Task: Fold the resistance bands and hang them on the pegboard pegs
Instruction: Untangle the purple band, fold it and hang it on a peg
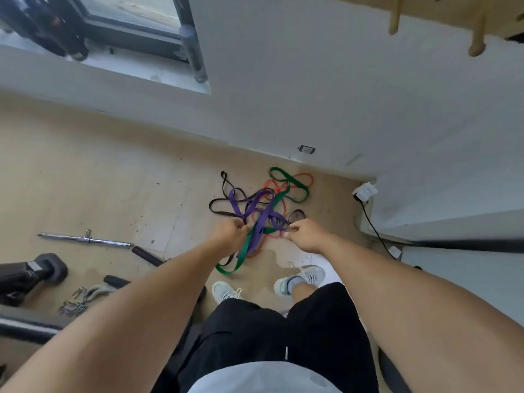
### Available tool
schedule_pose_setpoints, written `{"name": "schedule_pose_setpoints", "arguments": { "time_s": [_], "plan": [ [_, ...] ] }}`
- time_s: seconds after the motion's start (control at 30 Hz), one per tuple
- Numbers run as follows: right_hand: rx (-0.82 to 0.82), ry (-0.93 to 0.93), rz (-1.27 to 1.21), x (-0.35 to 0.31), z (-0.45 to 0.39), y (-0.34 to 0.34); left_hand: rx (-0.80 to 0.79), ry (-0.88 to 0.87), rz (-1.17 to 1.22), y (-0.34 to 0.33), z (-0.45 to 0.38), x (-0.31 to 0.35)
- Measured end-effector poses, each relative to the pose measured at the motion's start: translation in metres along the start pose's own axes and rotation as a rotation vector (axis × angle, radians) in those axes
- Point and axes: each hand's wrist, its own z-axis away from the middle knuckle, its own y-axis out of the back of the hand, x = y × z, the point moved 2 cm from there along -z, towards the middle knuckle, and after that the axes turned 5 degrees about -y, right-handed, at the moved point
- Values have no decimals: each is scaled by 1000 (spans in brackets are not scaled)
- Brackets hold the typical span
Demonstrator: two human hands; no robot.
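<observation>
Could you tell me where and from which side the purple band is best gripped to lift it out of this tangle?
Probably the purple band is best gripped on its flat doubled stretch between the left hand and right hand, coming from above. There it lies over the green band; farther back it crosses the black band.

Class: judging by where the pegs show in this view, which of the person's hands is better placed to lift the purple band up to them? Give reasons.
Probably the right hand. It pinches the flat purple rubber band, and the wooden pegs show at upper right, on its side. The left hand grips the tangle too, but would cross over.
</observation>
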Motion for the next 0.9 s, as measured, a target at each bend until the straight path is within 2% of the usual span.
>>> {"name": "schedule_pose_setpoints", "arguments": {
  "time_s": [0.27, 0.47, 0.63, 0.73, 0.9],
  "plan": [
    [-108, 99, 155, 28, -66, -10, 76, 114, 81, -71, -35, -20],
    [-157, 151, 447, 61, -154, -37, 76, 67, 63, -141, -92, -47],
    [-146, 147, 487, 75, -239, -93, 71, 76, 104, -201, -141, -116],
    [-142, 187, 459, 70, -288, -136, 67, 79, 44, -225, -173, -168],
    [-114, 266, 462, 64, -375, -197, 139, 101, -8, -250, -245, -229]
  ]
}}
